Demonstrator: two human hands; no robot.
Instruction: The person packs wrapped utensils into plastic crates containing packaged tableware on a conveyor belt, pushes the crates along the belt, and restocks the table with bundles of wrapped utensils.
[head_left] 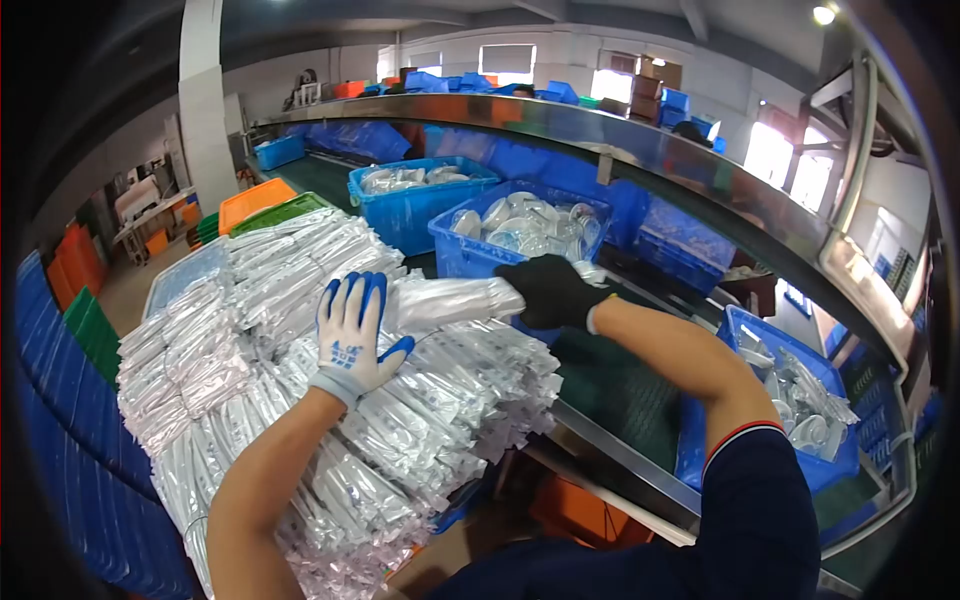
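My left hand (350,335), in a white glove with blue fingertips, lies flat with fingers extended on a big pile of silvery-white plastic packets (400,430). In my right hand (550,292), covered by a black glove, is the end of a bundle of packets (455,302). This bundle lies level across the top of the pile, just right of my left hand. The black glove's fingers wrap around its end, and the part inside the grip is hidden. Many packets are stacked in tied bunches with their ends toward me.
Behind my right hand, a blue crate (470,262) of clear round plastic items stands on a green conveyor belt (615,400). Another blue crate (425,225) is farther back, and one (705,440) is at the right. A metal rail (560,120) runs above the belt.
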